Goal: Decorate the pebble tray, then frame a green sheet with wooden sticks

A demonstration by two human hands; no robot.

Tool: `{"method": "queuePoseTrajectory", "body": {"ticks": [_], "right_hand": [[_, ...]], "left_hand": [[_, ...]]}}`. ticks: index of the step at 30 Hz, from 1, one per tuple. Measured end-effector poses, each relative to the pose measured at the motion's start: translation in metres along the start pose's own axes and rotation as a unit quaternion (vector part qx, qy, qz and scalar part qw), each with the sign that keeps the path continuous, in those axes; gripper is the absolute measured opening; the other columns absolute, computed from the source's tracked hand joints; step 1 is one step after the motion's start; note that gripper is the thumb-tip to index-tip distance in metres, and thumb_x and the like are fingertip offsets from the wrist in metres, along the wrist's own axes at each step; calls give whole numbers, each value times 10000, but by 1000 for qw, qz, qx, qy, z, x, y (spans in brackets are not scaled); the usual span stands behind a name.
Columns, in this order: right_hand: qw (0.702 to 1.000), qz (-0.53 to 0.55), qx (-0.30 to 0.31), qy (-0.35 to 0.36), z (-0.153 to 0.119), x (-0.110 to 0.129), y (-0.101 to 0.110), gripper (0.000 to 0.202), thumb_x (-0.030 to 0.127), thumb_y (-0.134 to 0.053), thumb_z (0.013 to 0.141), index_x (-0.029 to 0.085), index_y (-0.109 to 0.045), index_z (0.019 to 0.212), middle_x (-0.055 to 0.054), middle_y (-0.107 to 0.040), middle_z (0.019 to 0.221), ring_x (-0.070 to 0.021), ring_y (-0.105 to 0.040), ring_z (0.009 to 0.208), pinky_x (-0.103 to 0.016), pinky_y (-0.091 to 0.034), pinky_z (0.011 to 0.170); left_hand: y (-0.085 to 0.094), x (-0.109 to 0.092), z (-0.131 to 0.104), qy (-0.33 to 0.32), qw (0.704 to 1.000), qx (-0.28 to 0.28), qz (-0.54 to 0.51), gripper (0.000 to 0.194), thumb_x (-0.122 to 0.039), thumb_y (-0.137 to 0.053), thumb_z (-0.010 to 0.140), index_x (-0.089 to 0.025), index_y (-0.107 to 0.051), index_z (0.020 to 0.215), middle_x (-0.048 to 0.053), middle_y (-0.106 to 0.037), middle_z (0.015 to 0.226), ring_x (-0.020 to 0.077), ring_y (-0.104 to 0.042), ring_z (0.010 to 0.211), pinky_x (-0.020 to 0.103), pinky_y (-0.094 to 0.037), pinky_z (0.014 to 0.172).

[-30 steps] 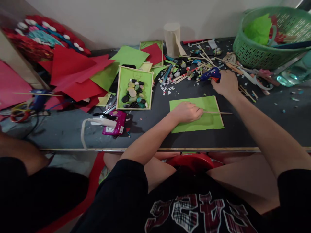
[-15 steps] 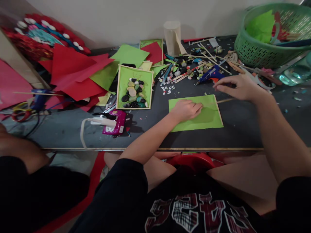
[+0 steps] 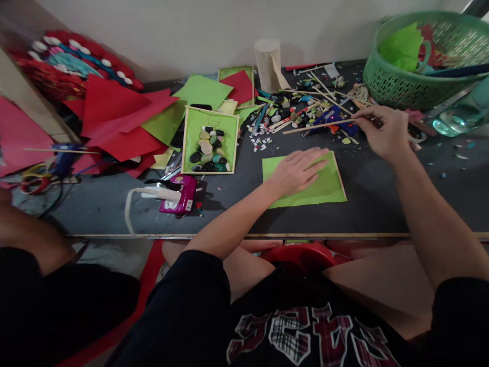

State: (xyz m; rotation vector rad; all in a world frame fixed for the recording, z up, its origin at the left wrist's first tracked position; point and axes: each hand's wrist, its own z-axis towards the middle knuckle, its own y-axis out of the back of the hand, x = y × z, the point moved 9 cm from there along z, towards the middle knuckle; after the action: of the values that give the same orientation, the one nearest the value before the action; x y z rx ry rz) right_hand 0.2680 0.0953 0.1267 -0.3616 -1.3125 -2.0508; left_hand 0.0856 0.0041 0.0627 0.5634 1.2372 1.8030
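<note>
Flat on a green sheet (image 3: 324,189) lies my left hand (image 3: 300,171), its fingers stretched out across the paper. A thin wooden strip (image 3: 340,176) runs along the sheet's right edge. My right hand (image 3: 382,130) pinches one end of a slim wooden stick (image 3: 313,127), which points left above the far side of the sheet. Behind that stick sits a blue glue gun (image 3: 328,116), partly covered by it. To the left, a framed green panel (image 3: 187,132) carries several smooth pebbles (image 3: 207,148) in dark, pale and green tones.
Beyond the sheet spreads a litter of sticks, pebbles and paper scraps (image 3: 263,140). A green basket (image 3: 405,84) stands back right, near a clear water container (image 3: 453,117). Left are red papers (image 3: 110,107) and a purple power socket (image 3: 187,196). Another person's arm (image 3: 30,224) rests far left.
My right hand has risen slightly and swung the stick leftward, from low beside the sheet to above it. My left hand's curled fingers have straightened out over the green paper.
</note>
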Motion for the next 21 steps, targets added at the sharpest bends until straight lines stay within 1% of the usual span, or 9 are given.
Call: {"method": "queuePoseTrajectory", "body": {"ticks": [2, 3, 4, 6, 8, 10, 13, 16, 21], "right_hand": [[1000, 19, -19, 10, -5, 5, -16, 185, 260, -641, 892, 236, -799, 986, -90, -793, 954, -235, -669, 804, -384, -506, 735], [999, 30, -24, 18, -8, 7, -25, 185, 258, -651, 879, 246, -801, 986, -80, -797, 967, -254, -690, 866, -408, -533, 791], [999, 38, -8, 26, -11, 8, -37, 188, 274, -651, 887, 264, -802, 1000, -69, -800, 975, -267, -701, 918, -432, -551, 838], [998, 51, 11, 40, -17, 9, -54, 191, 300, -665, 885, 298, -805, 1015, -52, -806, 991, -281, -709, 958, -478, -568, 899], [997, 52, 25, 48, -22, 5, -64, 192, 322, -677, 886, 338, -807, 1026, -35, -810, 1004, -288, -709, 973, -511, -571, 936], [997, 47, 27, 48, -23, -1, -65, 179, 327, -684, 886, 361, -811, 1008, -23, -813, 990, -293, -706, 974, -524, -572, 946], [998, 40, 23, 48, -24, -9, -60, 149, 319, -699, 880, 363, -816, 960, -21, -812, 942, -294, -703, 961, -521, -574, 933], [997, 44, 25, 66, -25, -9, -57, 136, 325, -702, 884, 366, -817, 945, -22, -808, 919, -287, -702, 943, -518, -570, 918], [996, 34, 53, 69, -28, -4, -65, 165, 346, -663, 899, 378, -823, 926, -12, -802, 870, -278, -703, 904, -495, -572, 875]], "left_hand": [[-14, -16, 2, -49, 997, 52, -22, 453, -351, -357, 1090, -155, -553, 1448, 136, -541, 1556, 246, -479, 1488, 410, -428, 1205], [-20, -19, 3, -47, 996, 68, -28, 493, -395, -362, 1088, -141, -520, 1480, 143, -523, 1571, 248, -455, 1506, 405, -408, 1222], [-24, -18, 5, -24, 996, 74, -30, 569, -457, -366, 1081, -109, -468, 1519, 168, -488, 1592, 262, -421, 1527, 413, -381, 1242], [-30, -7, 7, 54, 996, 71, -25, 766, -588, -354, 1051, -22, -355, 1568, 242, -381, 1637, 310, -329, 1572, 455, -310, 1281], [-34, 1, 7, 102, 992, 66, -26, 894, -671, -330, 1023, 26, -281, 1582, 280, -284, 1665, 342, -248, 1600, 484, -250, 1302], [-40, 0, 9, 85, 992, 83, -43, 917, -690, -330, 1013, 12, -248, 1596, 266, -240, 1684, 334, -211, 1612, 477, -220, 1312], [-51, -10, 12, 19, 988, 138, -74, 866, -648, -362, 1021, -15, -256, 1603, 231, -243, 1695, 294, -223, 1613, 435, -209, 1322], [-58, -14, 14, -12, 980, 182, -86, 850, -623, -401, 1017, -19, -273, 1602, 216, -236, 1702, 287, -225, 1613, 428, -205, 1327], [-57, -14, 16, -17, 979, 177, -96, 883, -647, -423, 1006, -22, -265, 1610, 220, -252, 1692, 299, -235, 1610, 466, -248, 1313]]}}
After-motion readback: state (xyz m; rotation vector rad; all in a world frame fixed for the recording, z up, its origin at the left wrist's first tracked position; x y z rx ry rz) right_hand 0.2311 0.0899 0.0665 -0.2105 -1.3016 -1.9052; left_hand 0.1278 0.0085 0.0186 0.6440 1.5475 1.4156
